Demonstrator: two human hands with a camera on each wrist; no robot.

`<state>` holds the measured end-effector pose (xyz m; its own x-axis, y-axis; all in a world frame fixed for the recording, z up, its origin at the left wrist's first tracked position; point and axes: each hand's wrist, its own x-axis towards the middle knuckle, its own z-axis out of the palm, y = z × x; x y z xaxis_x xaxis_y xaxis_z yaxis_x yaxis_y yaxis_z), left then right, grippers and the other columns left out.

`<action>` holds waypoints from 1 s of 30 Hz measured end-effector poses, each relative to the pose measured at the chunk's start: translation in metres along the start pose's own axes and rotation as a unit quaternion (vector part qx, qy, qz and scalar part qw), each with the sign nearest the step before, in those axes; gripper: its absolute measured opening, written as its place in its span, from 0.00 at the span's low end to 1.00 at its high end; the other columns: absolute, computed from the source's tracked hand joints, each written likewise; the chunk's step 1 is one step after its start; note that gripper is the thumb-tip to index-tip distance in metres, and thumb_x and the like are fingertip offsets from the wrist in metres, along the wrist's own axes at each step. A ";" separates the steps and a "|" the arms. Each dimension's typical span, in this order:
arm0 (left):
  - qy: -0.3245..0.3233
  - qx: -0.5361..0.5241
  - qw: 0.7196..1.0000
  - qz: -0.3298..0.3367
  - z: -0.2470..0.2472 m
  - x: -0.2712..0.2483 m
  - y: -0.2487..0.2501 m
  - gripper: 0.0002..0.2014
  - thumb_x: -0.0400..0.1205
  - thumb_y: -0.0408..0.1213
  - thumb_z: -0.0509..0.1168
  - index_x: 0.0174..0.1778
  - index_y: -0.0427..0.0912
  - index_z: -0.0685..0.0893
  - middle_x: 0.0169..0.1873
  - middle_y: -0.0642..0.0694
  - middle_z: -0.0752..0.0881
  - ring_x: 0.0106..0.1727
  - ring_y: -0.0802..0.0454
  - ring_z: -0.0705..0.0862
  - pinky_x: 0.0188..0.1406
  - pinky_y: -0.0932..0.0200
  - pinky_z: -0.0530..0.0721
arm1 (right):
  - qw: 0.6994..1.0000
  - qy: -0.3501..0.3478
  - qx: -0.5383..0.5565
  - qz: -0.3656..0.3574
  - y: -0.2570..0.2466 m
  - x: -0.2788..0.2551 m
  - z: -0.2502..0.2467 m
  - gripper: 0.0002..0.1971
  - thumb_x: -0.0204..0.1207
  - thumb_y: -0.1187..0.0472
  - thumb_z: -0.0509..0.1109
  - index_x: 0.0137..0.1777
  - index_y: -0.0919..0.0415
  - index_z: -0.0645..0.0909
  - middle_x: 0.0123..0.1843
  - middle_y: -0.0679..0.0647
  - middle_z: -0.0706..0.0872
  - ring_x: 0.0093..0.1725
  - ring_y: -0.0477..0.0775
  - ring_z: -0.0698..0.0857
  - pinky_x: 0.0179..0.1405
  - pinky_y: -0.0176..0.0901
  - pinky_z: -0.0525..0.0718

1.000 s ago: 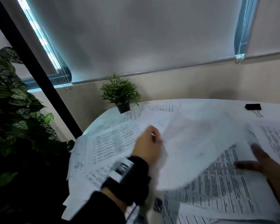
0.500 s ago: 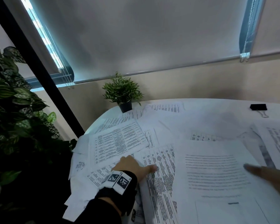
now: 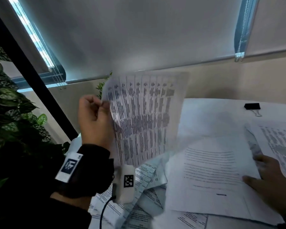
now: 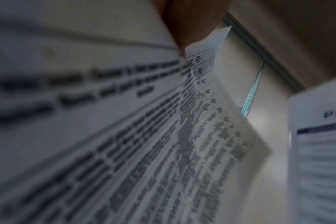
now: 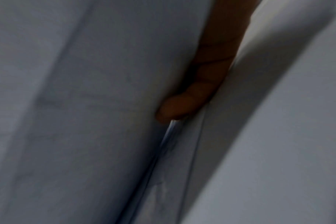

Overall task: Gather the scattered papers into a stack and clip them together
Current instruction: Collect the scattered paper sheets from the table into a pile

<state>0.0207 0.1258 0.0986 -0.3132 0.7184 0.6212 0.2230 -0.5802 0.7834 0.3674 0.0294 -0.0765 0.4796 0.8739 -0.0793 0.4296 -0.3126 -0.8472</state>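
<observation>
My left hand (image 3: 100, 104) pinches the edge of a printed table sheet (image 3: 144, 118) and holds it up almost vertical above the table. In the left wrist view a finger clamps that sheet (image 4: 201, 121) near its corner. My right hand (image 3: 261, 172) lies flat, fingers spread, on the right edge of a text page (image 3: 210, 169) that tops a loose pile. In the right wrist view one finger (image 5: 184, 106) presses on paper edges. Several more printed papers (image 3: 144, 204) lie crumpled and scattered below the raised sheet. A black binder clip (image 3: 252, 106) sits at the far right of the table.
A small potted plant (image 3: 102, 85) peeks out behind the raised sheet at the table's far edge. Large leafy plants (image 3: 15, 113) and a black post (image 3: 33, 70) stand at the left. A wall with a roller blind (image 3: 139, 33) runs behind the round white table (image 3: 221, 104).
My left hand has gone from resting flat on the papers at the lower left to lifting one printed table sheet high off the table. The right hand stays on the pile.
</observation>
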 end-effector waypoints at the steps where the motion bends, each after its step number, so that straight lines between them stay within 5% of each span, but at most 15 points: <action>1: -0.010 -0.051 0.998 -0.022 0.004 0.000 0.005 0.16 0.84 0.21 0.58 0.38 0.47 0.68 0.25 0.51 0.75 0.20 0.66 0.71 0.20 0.72 0.70 | 1.000 -0.001 0.008 0.005 -0.004 -0.003 -0.001 0.29 0.70 0.76 0.73 0.68 0.63 0.67 0.58 0.54 0.71 0.59 0.63 0.77 0.65 0.60 0.75; 4: -0.111 -0.091 0.984 -0.110 0.024 -0.012 0.010 0.14 0.84 0.21 0.59 0.39 0.44 0.70 0.26 0.46 0.76 0.20 0.61 0.70 0.19 0.68 0.68 | 0.999 -0.050 0.013 -0.011 -0.005 -0.004 -0.002 0.22 0.73 0.73 0.72 0.57 0.50 0.68 0.59 0.55 0.74 0.55 0.60 0.78 0.60 0.59 0.78; 7: -0.246 0.071 0.955 -0.150 0.045 -0.047 -0.009 0.13 0.83 0.28 0.63 0.39 0.48 0.70 0.30 0.44 0.80 0.20 0.59 0.72 0.20 0.65 0.71 | 0.994 -0.098 0.049 0.000 -0.012 -0.007 -0.002 0.15 0.73 0.69 0.73 0.40 0.43 0.86 0.52 0.53 0.85 0.52 0.55 0.80 0.50 0.31 0.78; 8: -0.276 0.135 0.941 -0.140 0.050 -0.060 -0.018 0.12 0.83 0.30 0.63 0.39 0.50 0.70 0.32 0.45 0.83 0.23 0.56 0.74 0.24 0.62 0.74 | 0.989 -0.105 0.101 0.020 -0.016 -0.005 -0.002 0.07 0.70 0.60 0.77 0.37 0.46 0.90 0.49 0.52 0.88 0.52 0.55 0.83 0.50 0.29 0.78; 9: -0.301 0.191 0.925 -0.128 0.056 -0.071 -0.028 0.10 0.83 0.32 0.62 0.40 0.50 0.70 0.35 0.45 0.85 0.28 0.52 0.77 0.29 0.58 0.76 | 0.984 -0.094 0.142 0.061 -0.019 -0.001 -0.001 0.03 0.65 0.51 0.79 0.38 0.47 0.91 0.48 0.54 0.90 0.51 0.58 0.86 0.50 0.37 0.82; 11: -0.328 0.268 0.895 -0.138 0.065 -0.084 -0.041 0.05 0.83 0.31 0.58 0.45 0.46 0.72 0.40 0.41 0.87 0.36 0.45 0.82 0.36 0.52 0.81 | 0.961 -0.095 0.202 0.162 -0.011 0.006 0.001 0.12 0.67 0.46 0.75 0.44 0.51 0.91 0.50 0.61 0.89 0.49 0.67 0.88 0.46 0.55 0.88; 14: -0.339 0.248 0.882 -0.214 0.070 -0.087 -0.052 0.05 0.82 0.32 0.60 0.51 0.44 0.73 0.43 0.46 0.84 0.40 0.46 0.84 0.38 0.55 0.85 | 0.981 -0.085 0.147 0.091 0.029 0.019 0.004 0.25 0.65 0.40 0.77 0.54 0.59 0.85 0.57 0.60 0.87 0.61 0.67 0.83 0.62 0.68 0.80; 16: -0.337 0.192 0.887 -0.250 0.065 -0.083 -0.055 0.08 0.83 0.40 0.65 0.53 0.46 0.73 0.41 0.53 0.81 0.36 0.54 0.82 0.33 0.64 0.82 | 0.987 -0.133 0.072 0.062 0.000 0.001 0.003 0.27 0.53 0.49 0.88 0.51 0.49 0.81 0.54 0.54 0.82 0.62 0.56 0.77 0.70 0.55 0.72; 19: -0.336 0.241 0.880 -0.234 0.038 -0.060 -0.076 0.15 0.82 0.47 0.66 0.61 0.47 0.74 0.52 0.50 0.83 0.48 0.50 0.84 0.50 0.55 0.83 | 0.993 -0.089 0.027 0.069 -0.040 -0.029 0.005 0.30 0.50 0.66 0.88 0.48 0.51 0.76 0.49 0.53 0.75 0.54 0.54 0.72 0.58 0.51 0.69; 22: -0.363 0.455 0.793 -0.179 -0.004 -0.028 -0.101 0.21 0.82 0.39 0.65 0.70 0.46 0.70 0.66 0.44 0.78 0.63 0.46 0.80 0.61 0.52 0.79 | 0.993 -0.113 0.013 0.028 -0.039 -0.033 0.006 0.27 0.53 0.66 0.85 0.45 0.45 0.75 0.52 0.54 0.79 0.51 0.56 0.77 0.54 0.50 0.73; 25: -0.452 0.576 0.669 -0.128 -0.033 -0.009 -0.118 0.26 0.81 0.51 0.64 0.74 0.48 0.68 0.70 0.47 0.75 0.65 0.46 0.79 0.61 0.52 0.79 | 0.993 -0.118 -0.004 0.012 -0.025 -0.026 0.007 0.27 0.59 0.72 0.82 0.42 0.38 0.77 0.57 0.59 0.79 0.52 0.59 0.80 0.53 0.52 0.76; 28: -0.502 0.582 0.626 -0.131 -0.039 -0.004 -0.127 0.24 0.81 0.56 0.63 0.69 0.48 0.73 0.65 0.49 0.82 0.59 0.47 0.83 0.56 0.56 0.81 | 0.992 -0.128 -0.014 -0.002 -0.025 -0.022 0.005 0.27 0.61 0.74 0.79 0.44 0.38 0.77 0.59 0.59 0.77 0.61 0.62 0.77 0.61 0.53 0.74; 30: -0.502 0.602 0.611 -0.113 -0.036 -0.004 -0.130 0.19 0.82 0.49 0.63 0.68 0.49 0.75 0.61 0.49 0.84 0.56 0.48 0.84 0.54 0.55 0.83 | 0.992 -0.128 -0.018 -0.006 -0.028 -0.024 0.005 0.29 0.64 0.77 0.75 0.44 0.37 0.77 0.57 0.55 0.77 0.61 0.63 0.76 0.60 0.51 0.71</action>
<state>-0.0409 0.1849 -0.0066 0.1281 0.9515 -0.2796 0.9851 -0.1546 -0.0749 0.3397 0.0190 -0.0539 0.2667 0.9419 -0.2041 0.4634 -0.3110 -0.8298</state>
